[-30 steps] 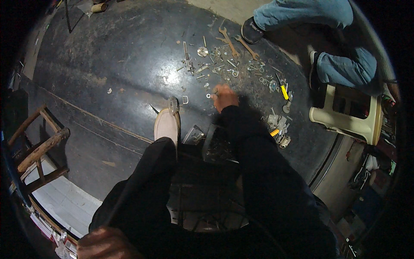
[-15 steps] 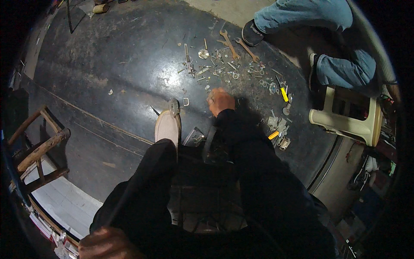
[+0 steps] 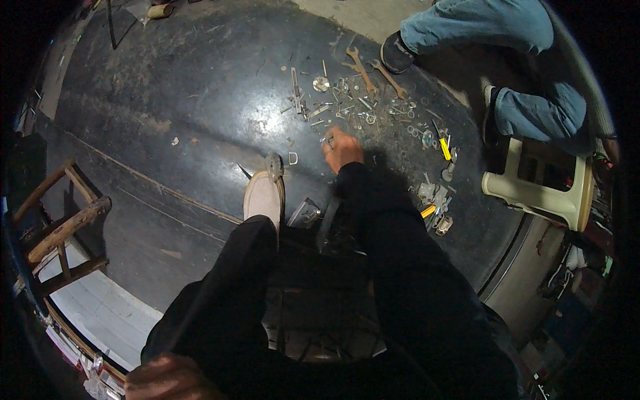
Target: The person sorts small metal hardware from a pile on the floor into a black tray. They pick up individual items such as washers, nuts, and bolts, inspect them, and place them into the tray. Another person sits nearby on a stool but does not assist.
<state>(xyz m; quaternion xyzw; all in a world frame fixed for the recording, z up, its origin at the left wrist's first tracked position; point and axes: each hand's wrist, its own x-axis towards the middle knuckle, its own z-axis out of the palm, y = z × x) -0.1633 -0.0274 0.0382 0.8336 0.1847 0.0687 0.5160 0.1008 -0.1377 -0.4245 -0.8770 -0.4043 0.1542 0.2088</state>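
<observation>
right hand (image 3: 343, 150) | near metal hardware (image 3: 365, 103) | small, silvery, rod- and ring-shaped

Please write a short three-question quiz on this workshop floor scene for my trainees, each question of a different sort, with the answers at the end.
1. Multiple choice: which of the wearer's hands is nearer the scattered metal parts?
A) the left hand
B) the right hand
C) both equally near

2. True or false: the pale stool stands to the left of the rusty-looking wrenches in the picture.

3. Fill in the blank: the screwdriver lying nearer the wrenches has a ____ handle.

Key:
1. B.
2. False; it stands to their right.
3. Yellow.
</observation>
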